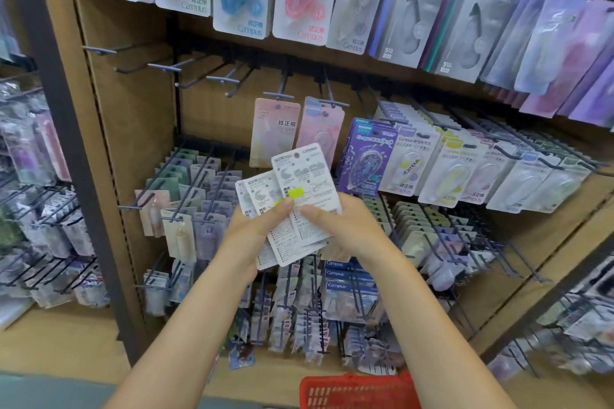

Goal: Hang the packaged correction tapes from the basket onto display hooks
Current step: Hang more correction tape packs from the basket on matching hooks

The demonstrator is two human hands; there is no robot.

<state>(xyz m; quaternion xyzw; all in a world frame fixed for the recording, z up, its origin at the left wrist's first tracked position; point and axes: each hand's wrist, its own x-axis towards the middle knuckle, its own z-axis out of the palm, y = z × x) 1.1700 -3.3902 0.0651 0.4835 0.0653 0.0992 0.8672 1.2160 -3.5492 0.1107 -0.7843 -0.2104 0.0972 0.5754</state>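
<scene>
Red basket [358,390], bottom edge, contents unseen. Left hand [255,226] and right hand [339,226] both pinching a fanned stack of correction tape packs [299,196], backs outward. Step: sorting. Next, likely: separate one, align its hole with an empty hook [166,68] beyond.

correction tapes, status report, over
Left hand and right hand both grip the fanned correction tape packs, backs showing. None on a hook yet. Empty hooks up left, unobstructed.
</scene>
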